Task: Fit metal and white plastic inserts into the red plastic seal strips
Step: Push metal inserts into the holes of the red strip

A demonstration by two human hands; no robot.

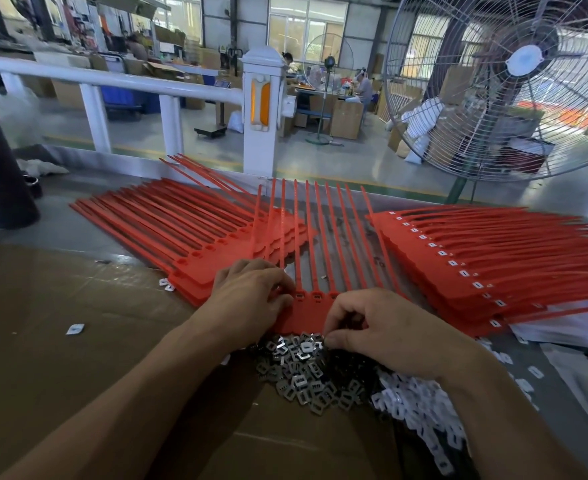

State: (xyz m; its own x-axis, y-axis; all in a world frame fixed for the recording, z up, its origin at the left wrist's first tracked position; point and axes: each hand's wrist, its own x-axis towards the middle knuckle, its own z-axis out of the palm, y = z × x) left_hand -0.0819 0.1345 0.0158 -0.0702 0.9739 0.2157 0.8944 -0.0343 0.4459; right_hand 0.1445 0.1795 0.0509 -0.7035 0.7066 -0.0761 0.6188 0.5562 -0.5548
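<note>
Seating inserts in the red seal strip (308, 311) lying mid-surface.
Left hand (251, 292) pinches the strip heads steady; right hand (365, 323) pinches a metal insert from the pile (303, 375). Align each insert squarely over its socket, then press flush.

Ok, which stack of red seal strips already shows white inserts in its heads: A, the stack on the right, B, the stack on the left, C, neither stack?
A: the right stack has a white insert in each head, while the left stack shows only empty red holes.
</note>
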